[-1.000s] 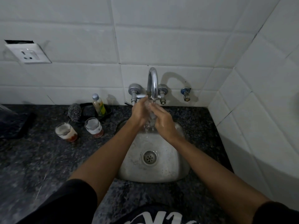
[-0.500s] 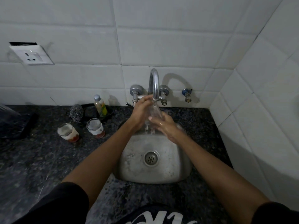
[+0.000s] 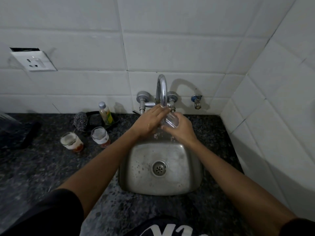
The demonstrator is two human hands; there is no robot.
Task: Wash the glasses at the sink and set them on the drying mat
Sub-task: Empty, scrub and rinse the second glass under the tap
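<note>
Hands [image 3: 182,128] raised, glass [image 3: 169,122] tilted, labels unreadable

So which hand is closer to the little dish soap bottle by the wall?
Left. The left hand is over the sink, just right of the bottle. The right hand, holding the glass, is beyond it.

Two glasses [image 3: 85,139] and perhaps a scrubber [image 3: 80,122] crowd the sink's [image 3: 192,181] left.

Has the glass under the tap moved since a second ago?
Barely. The clear glass sits just under the faucet spout, between the left hand and right hand, but now lies more tipped on its side.
</note>
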